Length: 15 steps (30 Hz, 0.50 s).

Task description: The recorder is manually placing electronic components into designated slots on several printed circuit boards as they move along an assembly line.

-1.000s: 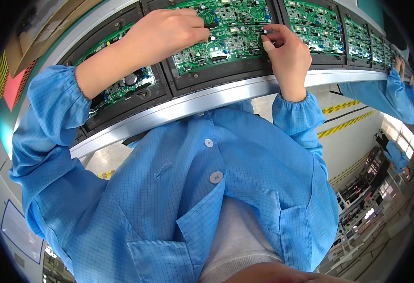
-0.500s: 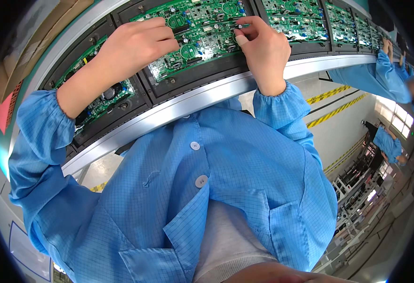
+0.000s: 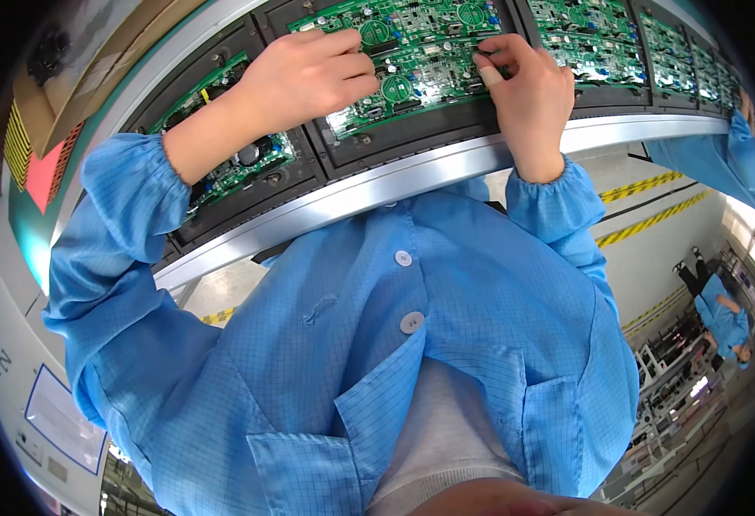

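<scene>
Both hands are over a green circuit board (image 3: 429, 64) seated in a black carrier frame (image 3: 412, 138). My left hand (image 3: 313, 76) rests over the board's left part, back of the hand up. Its fingers are bent close together, and their tips are hidden from view. On the board's right part, my right hand (image 3: 532, 95) has thumb and index finger pinched near a small dark part. Whatever lies between those fingertips is too small to make out. Round coil-like outlines, white parts and blue parts cover the board.
Another board (image 3: 248, 163) with dark round parts sits under my left forearm. More framed boards (image 3: 588, 43) continue rightward along the metal rail (image 3: 446, 163). A cardboard box (image 3: 93, 77) stands at far left. Co-workers in blue (image 3: 721, 318) are at the right.
The whole view has shifted, so boards and hands appear further right. Both hands keep nearly the same pose and place over the board.
</scene>
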### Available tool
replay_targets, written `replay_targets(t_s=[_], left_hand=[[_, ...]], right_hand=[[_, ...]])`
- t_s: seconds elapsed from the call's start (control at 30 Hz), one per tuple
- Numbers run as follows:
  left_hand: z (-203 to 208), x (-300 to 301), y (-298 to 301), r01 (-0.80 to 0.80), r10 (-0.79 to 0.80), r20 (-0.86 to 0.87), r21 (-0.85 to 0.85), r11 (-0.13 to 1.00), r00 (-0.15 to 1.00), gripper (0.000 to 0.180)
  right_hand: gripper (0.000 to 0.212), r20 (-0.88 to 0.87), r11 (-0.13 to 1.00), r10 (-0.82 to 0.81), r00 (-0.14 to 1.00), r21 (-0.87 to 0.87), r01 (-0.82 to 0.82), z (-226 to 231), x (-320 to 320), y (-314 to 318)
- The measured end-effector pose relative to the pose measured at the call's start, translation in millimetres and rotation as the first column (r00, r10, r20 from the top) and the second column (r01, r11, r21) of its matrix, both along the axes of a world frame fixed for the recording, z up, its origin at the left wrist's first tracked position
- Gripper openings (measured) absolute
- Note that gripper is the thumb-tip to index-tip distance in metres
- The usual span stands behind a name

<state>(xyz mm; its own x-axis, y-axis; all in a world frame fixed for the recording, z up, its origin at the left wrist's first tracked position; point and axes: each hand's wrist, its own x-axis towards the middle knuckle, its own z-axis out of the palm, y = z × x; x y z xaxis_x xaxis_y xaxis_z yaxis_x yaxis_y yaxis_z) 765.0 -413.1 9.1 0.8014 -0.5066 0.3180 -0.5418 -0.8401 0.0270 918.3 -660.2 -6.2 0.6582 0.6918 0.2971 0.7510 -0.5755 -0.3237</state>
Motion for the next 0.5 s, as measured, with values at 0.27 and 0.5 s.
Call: replay_targets(t_s=[0.27,0.5], left_hand=[[-8,4,3,-0.009,0.008,0.022,0.029,1.0,1.0,0.023],[-8,6,-1,0.003,-0.003,0.014,0.03,1.0,1.0,0.024]], right_hand=[[0.011,-0.151,0.903,0.051,0.987,0.429,0.019,-10,2,-14],[0.011,-0.096,0.891,0.06,0.994,0.454,-0.01,-15,2,-17]])
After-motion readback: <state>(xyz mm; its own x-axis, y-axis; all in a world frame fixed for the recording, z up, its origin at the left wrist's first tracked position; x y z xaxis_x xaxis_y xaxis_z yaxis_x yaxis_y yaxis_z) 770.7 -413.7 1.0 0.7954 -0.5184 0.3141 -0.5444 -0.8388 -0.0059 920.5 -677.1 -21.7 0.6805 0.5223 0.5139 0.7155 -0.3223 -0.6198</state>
